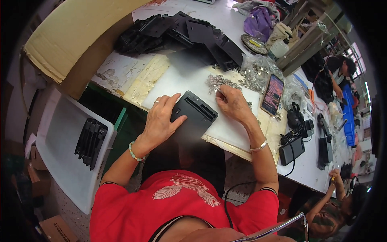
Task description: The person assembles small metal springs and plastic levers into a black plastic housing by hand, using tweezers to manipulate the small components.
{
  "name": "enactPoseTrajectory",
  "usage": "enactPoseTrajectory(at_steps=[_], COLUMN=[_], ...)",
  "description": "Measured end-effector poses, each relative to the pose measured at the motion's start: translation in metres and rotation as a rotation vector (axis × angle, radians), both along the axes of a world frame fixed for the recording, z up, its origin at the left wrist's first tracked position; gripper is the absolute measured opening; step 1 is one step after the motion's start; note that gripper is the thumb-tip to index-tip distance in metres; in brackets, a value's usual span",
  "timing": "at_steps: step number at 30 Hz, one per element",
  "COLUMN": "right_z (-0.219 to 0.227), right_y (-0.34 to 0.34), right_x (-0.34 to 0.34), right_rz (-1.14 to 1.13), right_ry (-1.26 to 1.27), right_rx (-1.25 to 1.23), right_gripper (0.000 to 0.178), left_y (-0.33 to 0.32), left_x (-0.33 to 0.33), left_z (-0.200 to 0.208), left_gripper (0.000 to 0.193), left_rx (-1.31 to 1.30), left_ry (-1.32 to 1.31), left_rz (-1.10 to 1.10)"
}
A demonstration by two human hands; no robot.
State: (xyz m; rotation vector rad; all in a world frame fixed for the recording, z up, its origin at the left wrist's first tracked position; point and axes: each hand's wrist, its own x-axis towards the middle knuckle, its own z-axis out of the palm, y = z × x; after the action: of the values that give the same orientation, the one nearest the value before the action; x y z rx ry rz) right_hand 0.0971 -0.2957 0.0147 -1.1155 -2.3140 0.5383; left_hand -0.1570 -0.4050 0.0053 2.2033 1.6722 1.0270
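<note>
A flat black plastic panel [192,117] with a long slot along one side is tilted over the front of a white foam sheet [161,90]. My left hand [159,121] grips its left edge, thumb across the upper face and fingers along the side. Just right of the panel, my right hand [234,104] is closed in a pinch. A pale, shiny sliver shows at its fingertips, too small to name. Beyond those fingertips lies a heap of small metal pieces [217,82] on the sheet.
Black plastic panels [193,32] are stacked at the back. A phone [273,93] lies right, beside bagged metal pieces [256,74]. Black cables and adapters [292,149] sit farther right. A pale grey bin [60,133] at left holds black parts [92,143]. Other people work at right.
</note>
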Motion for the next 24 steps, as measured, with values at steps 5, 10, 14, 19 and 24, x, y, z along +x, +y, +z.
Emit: enactPoseTrajectory(at_steps=[5, 10, 14, 19, 24], right_z=[0.003, 0.004, 0.006, 0.008, 0.031], right_y=[-0.006, -0.009, -0.009, -0.001, -0.011], right_x=[0.003, 0.009, 0.017, 0.030, 0.024], right_rz=[-0.025, -0.047, -0.087, -0.108, -0.118], right_ry=[0.042, 0.028, -0.006, 0.201, 0.357], right_rx=[-0.118, -0.088, -0.077, -0.348, -0.771], right_gripper=[0.010, 0.010, 0.012, 0.014, 0.014], left_y=[0.030, 0.052, 0.047, 0.035, 0.032], left_x=[-0.003, -0.014, -0.010, 0.005, 0.036], left_z=[0.014, 0.011, 0.010, 0.006, -0.006], left_gripper=[0.039, 0.026, 0.024, 0.021, 0.020], left_rx=[-0.281, -0.612, -0.826, -0.761, -0.757], left_ry=[-0.063, -0.493, -0.761, -0.884, -0.945], left_rz=[-0.002, -0.064, -0.107, -0.097, -0.077])
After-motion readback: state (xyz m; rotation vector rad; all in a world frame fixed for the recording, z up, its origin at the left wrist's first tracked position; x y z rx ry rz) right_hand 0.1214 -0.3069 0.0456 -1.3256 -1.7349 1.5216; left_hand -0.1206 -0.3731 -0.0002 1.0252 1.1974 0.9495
